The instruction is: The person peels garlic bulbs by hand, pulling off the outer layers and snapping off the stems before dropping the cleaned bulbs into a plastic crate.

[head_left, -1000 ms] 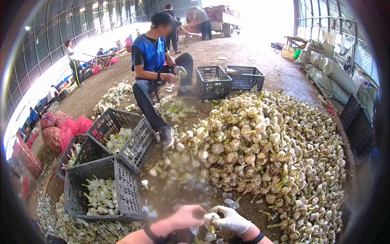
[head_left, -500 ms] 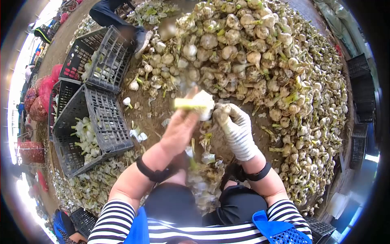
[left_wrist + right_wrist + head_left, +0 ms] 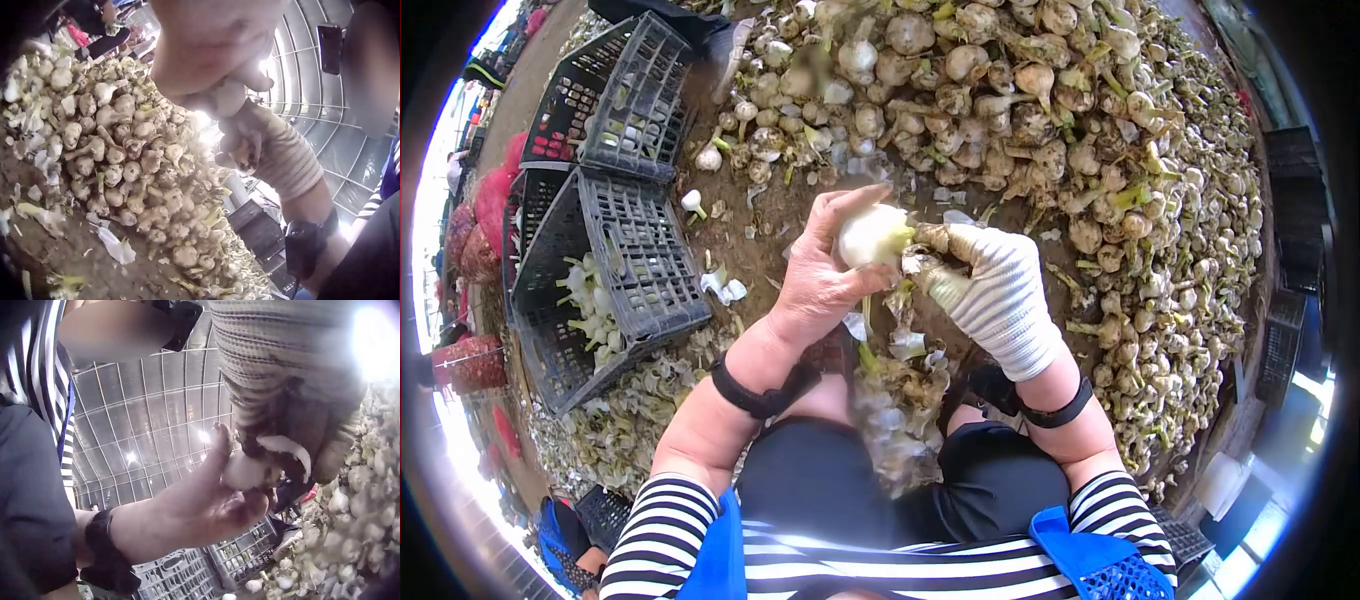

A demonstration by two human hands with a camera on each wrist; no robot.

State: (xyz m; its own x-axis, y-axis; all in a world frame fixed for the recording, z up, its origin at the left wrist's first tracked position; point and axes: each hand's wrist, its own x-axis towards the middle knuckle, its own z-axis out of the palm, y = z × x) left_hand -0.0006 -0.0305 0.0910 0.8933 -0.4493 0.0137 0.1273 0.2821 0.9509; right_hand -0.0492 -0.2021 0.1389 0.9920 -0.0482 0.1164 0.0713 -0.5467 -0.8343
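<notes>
My bare left hand holds a white garlic bulb between thumb and fingers in front of my lap. The bulb's yellow-green end faces right in the head view. My right hand, in a striped whitish glove with dirty fingertips, is right at that end. Its curled fingers pinch a pale strip of garlic skin, seen in the right wrist view beside the bulb. Behind the hands rises a big heap of unpeeled garlic.
Black plastic crates stand at the left, with peeled white garlic bulbs inside. Loose skins cover the ground below them. One white bulb lies beside the crates. Red net sacks sit at the far left.
The head view has tipped down from a seated person in a blue vest to my lap. In the last half second the bulb has turned; its stem pointed left before.
</notes>
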